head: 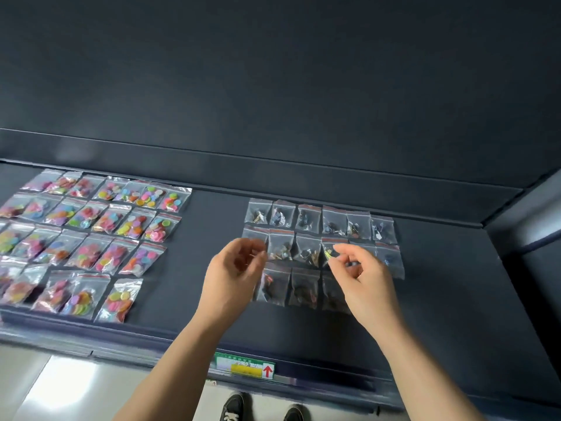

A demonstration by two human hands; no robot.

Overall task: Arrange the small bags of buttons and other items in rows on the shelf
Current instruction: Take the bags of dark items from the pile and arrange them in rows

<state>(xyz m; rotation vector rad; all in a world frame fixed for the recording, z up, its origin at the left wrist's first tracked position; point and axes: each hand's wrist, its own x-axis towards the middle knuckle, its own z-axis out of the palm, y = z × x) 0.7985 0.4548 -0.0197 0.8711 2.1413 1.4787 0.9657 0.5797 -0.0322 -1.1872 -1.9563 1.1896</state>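
1. Sneakers, black with white laces [233, 408], show at the bottom on the pale glossy floor tiles [60, 387]: we are standing right up against the unit.
2. Next comes the front lip of the dark blue-grey shelf [455, 299], carrying a green and yellow paper label with a red arrow [244, 366].
3. Now the hands, both blurred above the right-hand group. Our left hand [236, 268] hovers with its fingers loosely curled, and we see nothing in them. Our right hand [364, 278] has thumb and forefinger drawn together at a clear zip bag with a yellow-green speck [327, 249]. We cannot tell whether it actually pinches that bag.
4. Progress, as we judge it, is well along. The small clear bags of dark mixed items [308, 218] lie flat in three rows. The two far rows look full, while the near row [303, 288] shows about three bags and bare shelf to its right, so that row looks unfinished.
5. Over on the left, well apart, the small clear bags of bright round buttons [91, 253] lie in neat slanted rows that run off the frame edge. That block looks done, apart from a short near row.
6. Behind it all we see a plain dark back panel [273, 71] and a dark side wall on the right [531, 214].
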